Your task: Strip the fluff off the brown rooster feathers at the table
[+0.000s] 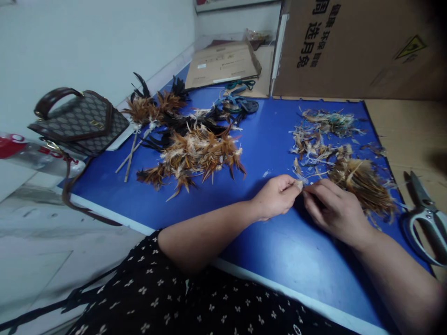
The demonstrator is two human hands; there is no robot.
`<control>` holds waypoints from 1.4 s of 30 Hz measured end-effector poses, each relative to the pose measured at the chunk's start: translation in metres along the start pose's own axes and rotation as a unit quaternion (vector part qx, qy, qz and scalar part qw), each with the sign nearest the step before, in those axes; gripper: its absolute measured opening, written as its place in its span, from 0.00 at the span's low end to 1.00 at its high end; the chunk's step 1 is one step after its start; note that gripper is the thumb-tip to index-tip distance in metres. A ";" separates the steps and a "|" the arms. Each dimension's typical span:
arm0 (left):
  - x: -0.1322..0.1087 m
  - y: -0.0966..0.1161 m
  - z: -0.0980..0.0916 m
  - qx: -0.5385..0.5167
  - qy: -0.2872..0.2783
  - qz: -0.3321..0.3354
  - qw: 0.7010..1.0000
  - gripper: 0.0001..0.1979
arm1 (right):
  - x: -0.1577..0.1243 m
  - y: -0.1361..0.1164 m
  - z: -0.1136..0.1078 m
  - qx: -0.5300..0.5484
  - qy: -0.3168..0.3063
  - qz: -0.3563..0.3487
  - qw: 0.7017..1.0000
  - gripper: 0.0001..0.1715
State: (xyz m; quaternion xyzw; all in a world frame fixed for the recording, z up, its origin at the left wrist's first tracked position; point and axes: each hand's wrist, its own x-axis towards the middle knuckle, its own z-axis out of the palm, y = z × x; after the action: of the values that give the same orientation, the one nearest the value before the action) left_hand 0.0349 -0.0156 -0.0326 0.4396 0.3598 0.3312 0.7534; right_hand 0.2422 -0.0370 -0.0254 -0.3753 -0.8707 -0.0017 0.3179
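Note:
My left hand (279, 197) is pinched on a small pale feather (298, 184), most of it hidden by the fingers. Close beside it, almost touching, my right hand (333, 209) has its thumb and fingers pressed together; whatever they grip is too small to name. Just past the right hand lies a bundle of brown feathers (363, 184). Behind the hands, loose feather scraps (310, 142) are scattered on the blue tabletop (209, 209). Off to the left sits a large heap of brown and tan feathers (199, 151), with black feathers (206, 122) behind it.
Scissors (428, 209) lie at the right edge on cardboard. A big cardboard box (349, 51) stands at the back right. Two feather dusters on sticks (131, 153), a handbag (82, 121) and a plastic bottle (35, 156) are at the left. Blue-green cords (240, 95) lie at the back.

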 end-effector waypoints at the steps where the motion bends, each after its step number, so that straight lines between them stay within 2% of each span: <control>1: 0.000 -0.001 0.001 0.010 0.016 0.000 1.000 0.16 | 0.000 0.000 0.000 -0.002 0.000 -0.002 1.000 0.06; 3: 0.000 -0.001 0.003 0.020 0.036 0.009 0.999 0.14 | 0.001 -0.001 0.000 -0.003 0.001 -0.007 1.000 0.07; 5: -0.001 0.001 0.004 0.014 0.032 0.021 0.999 0.14 | 0.002 -0.003 0.001 0.000 0.004 -0.012 1.000 0.07; 13: -0.001 0.004 -0.002 -0.083 -0.044 0.051 0.994 0.30 | 0.002 -0.004 0.002 0.029 0.015 -0.005 0.999 0.08; 18: 0.005 -0.003 -0.008 -0.032 -0.048 0.047 0.997 0.27 | 0.000 -0.001 -0.002 0.026 0.015 0.007 1.000 0.06; 25: 0.006 -0.001 -0.013 -0.018 -0.047 0.026 0.998 0.22 | 0.000 -0.002 -0.004 0.004 0.010 -0.006 1.000 0.06; 33: 0.005 0.001 -0.010 -0.048 -0.009 -0.011 0.999 0.20 | 0.001 -0.002 -0.005 -0.029 -0.002 -0.011 1.000 0.05; 42: 0.007 0.001 -0.011 -0.060 -0.008 -0.015 0.998 0.16 | 0.001 -0.001 -0.007 -0.023 -0.006 0.009 1.000 0.04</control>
State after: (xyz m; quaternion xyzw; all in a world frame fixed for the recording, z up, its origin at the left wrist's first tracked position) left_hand 0.0288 -0.0049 -0.0374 0.3909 0.3394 0.3375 0.7862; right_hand 0.2449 -0.0392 -0.0190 -0.3903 -0.8690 -0.0167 0.3036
